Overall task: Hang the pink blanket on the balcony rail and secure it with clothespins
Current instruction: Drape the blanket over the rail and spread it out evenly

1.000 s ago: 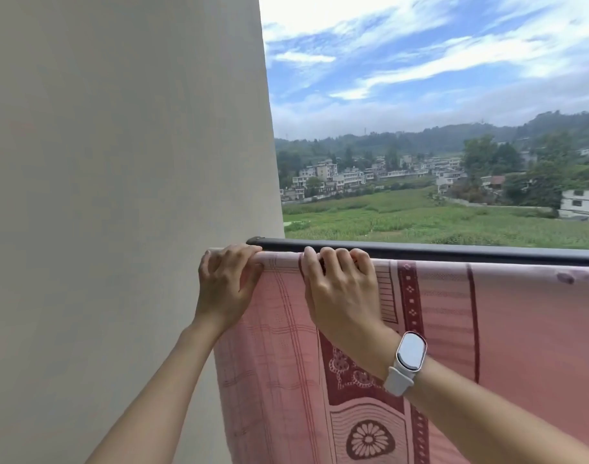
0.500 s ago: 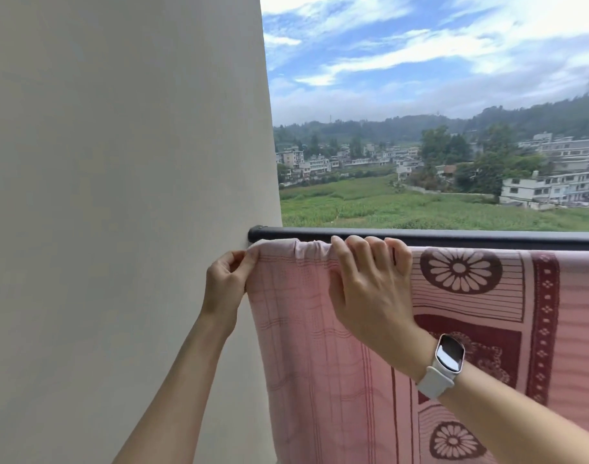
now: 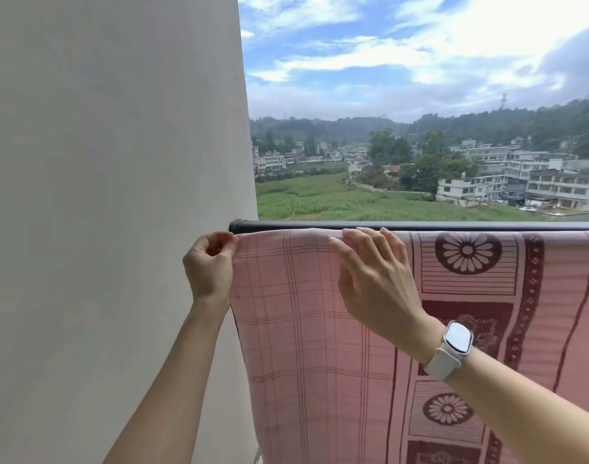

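At lower right of the frame, a wrist wears a white smartwatch (image 3: pixel 453 346); its right hand (image 3: pixel 375 279) rests spread fingers on the pink woven blanket with maroon flower patterns (image 3: pixel 319 329). Left of centre, the left hand (image 3: pixel 208 267) pinches the blanket's corner. Behind, the blanket drapes over the black metal balcony rail (image 3: pixel 420 225) beside a cream wall (image 3: pixel 112 195).

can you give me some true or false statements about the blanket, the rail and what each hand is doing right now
1. The pink blanket hangs over the black rail. True.
2. The left hand pinches the blanket's corner beside the wall. True.
3. The right hand holds a clothespin. False: it holds nothing; its fingers rest on the blanket's top edge.
4. The watch is on the left wrist. False: it is on the right wrist.
5. Clothespins already clip the blanket. False: none are visible.
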A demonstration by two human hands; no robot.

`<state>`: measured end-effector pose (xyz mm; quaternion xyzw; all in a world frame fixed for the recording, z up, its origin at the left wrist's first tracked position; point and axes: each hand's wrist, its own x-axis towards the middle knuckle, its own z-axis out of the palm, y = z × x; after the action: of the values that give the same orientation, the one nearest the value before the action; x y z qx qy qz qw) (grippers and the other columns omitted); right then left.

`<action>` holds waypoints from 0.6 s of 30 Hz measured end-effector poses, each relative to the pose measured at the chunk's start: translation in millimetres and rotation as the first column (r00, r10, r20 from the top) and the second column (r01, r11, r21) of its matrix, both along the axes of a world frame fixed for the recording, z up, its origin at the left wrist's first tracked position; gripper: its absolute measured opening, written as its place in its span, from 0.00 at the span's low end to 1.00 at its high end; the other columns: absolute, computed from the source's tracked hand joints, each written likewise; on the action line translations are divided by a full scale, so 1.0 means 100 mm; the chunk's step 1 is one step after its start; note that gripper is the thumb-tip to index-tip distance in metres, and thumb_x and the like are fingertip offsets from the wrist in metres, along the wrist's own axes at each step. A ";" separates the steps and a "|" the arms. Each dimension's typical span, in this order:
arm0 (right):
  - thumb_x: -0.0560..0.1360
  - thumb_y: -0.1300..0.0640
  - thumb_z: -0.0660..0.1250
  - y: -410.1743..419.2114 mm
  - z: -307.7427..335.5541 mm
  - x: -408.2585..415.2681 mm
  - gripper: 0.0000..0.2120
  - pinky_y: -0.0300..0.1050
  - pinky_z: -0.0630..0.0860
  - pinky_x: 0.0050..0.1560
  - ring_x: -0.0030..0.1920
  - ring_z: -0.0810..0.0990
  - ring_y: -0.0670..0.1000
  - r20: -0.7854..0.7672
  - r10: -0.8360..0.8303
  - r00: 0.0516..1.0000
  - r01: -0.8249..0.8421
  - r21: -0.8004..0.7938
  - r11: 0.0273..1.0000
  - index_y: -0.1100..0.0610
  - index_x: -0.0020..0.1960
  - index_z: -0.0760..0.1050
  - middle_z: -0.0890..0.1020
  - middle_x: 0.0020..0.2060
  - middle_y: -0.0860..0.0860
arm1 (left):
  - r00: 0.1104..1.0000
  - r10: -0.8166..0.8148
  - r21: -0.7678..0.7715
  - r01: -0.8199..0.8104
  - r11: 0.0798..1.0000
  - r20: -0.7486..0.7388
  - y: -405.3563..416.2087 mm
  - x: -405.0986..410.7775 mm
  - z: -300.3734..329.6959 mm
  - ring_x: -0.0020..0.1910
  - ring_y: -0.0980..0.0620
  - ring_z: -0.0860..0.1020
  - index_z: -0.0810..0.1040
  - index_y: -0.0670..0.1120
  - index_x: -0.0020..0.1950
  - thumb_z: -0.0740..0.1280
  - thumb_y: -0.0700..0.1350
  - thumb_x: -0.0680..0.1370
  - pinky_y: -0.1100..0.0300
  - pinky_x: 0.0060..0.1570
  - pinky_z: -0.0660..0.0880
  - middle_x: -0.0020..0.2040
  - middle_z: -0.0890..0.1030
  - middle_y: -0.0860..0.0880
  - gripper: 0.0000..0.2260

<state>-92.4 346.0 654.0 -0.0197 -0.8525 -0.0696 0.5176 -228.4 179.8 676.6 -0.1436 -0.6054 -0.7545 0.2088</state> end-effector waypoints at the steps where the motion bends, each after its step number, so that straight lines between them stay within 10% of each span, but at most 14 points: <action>1: 0.71 0.59 0.57 -0.03 -0.06 0.02 0.18 0.61 0.61 0.67 0.62 0.71 0.57 0.015 0.013 1.000 -0.013 0.016 1.000 0.56 0.59 0.73 0.76 0.59 0.57 | 0.999 -0.005 0.002 0.005 1.000 0.048 -0.02 -0.01 -0.06 0.40 0.54 0.75 0.77 0.47 0.43 0.67 0.40 0.74 0.66 0.40 0.72 0.42 0.78 0.49 0.02; 5: 0.72 0.58 0.56 -0.04 -0.51 0.12 0.20 0.64 0.59 0.68 0.69 0.65 0.56 0.178 0.019 0.984 -0.027 0.041 0.999 0.55 0.62 0.72 0.71 0.66 0.57 | 0.958 -0.236 -0.124 0.257 0.958 0.165 -0.09 0.06 -0.47 0.55 0.52 0.73 0.68 0.46 0.63 0.65 0.51 0.74 0.58 0.54 0.69 0.57 0.73 0.49 0.20; 8: 0.72 0.55 0.52 0.02 -0.93 0.19 0.22 0.64 0.62 0.66 0.68 0.66 0.57 0.421 -0.059 0.905 0.040 0.054 0.998 0.54 0.65 0.69 0.70 0.67 0.57 | 0.901 -0.386 -0.122 0.414 0.902 0.197 0.00 0.26 -0.79 0.50 0.55 0.76 0.71 0.46 0.59 0.68 0.48 0.73 0.64 0.47 0.70 0.51 0.77 0.52 0.17; 12: 0.75 0.55 0.50 0.18 -1.48 0.30 0.23 0.58 0.65 0.67 0.71 0.62 0.57 0.702 0.029 0.711 0.039 -0.081 0.996 0.52 0.70 0.61 0.62 0.72 0.57 | 0.963 -0.195 -0.192 0.231 0.954 0.188 0.12 0.38 -1.11 0.36 0.52 0.72 0.74 0.43 0.38 0.68 0.45 0.73 0.70 0.32 0.69 0.34 0.74 0.50 0.08; 15: 0.78 0.55 0.51 0.23 -1.86 0.47 0.25 0.54 0.49 0.74 0.74 0.47 0.53 0.850 0.077 0.522 0.091 -0.145 0.985 0.50 0.74 0.49 0.49 0.75 0.53 | 0.997 0.021 -0.134 -0.010 0.991 0.081 0.01 0.33 -1.12 0.35 0.57 0.73 0.74 0.43 0.45 0.64 0.45 0.76 0.74 0.31 0.69 0.36 0.74 0.54 0.06; 18: 0.78 0.55 0.48 0.19 -2.08 0.61 0.24 0.55 0.53 0.73 0.74 0.51 0.53 0.848 0.114 0.518 0.090 -0.186 0.978 0.51 0.73 0.52 0.52 0.75 0.53 | 0.988 -0.128 -0.111 0.137 0.984 0.087 -0.07 0.35 -1.17 0.36 0.60 0.72 0.71 0.46 0.47 0.64 0.47 0.76 0.72 0.34 0.70 0.39 0.74 0.54 0.06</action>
<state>-31.7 365.1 446.5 -0.0307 -0.9989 0.0221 0.0279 -193.7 173.0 559.3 -0.1652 -0.6454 -0.7352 0.1251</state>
